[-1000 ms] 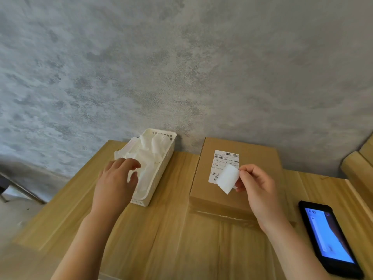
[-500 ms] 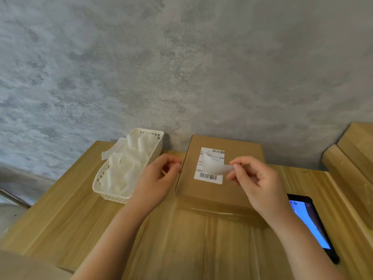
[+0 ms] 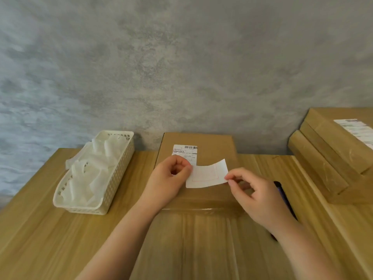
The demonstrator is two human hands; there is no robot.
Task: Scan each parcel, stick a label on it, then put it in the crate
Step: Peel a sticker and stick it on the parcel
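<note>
A flat cardboard parcel (image 3: 214, 146) lies on the wooden table against the wall, with a printed shipping label (image 3: 184, 151) on its top. Just above the parcel's top I hold a white label (image 3: 205, 174) stretched between both hands. My left hand (image 3: 169, 178) pinches its left edge. My right hand (image 3: 256, 195) pinches its right edge between thumb and forefinger. The label is slightly curved and shows a faint red outline.
A white plastic basket (image 3: 113, 190) with several white label backings stands to the left. A dark phone (image 3: 282, 193) lies mostly hidden behind my right hand. Stacked cardboard parcels (image 3: 331, 158) sit at the right. The grey wall (image 3: 181, 67) closes the back.
My left hand came over from the basket and took the label's left edge. The label, first held by my right hand alone, is now spread flat above the parcel.
</note>
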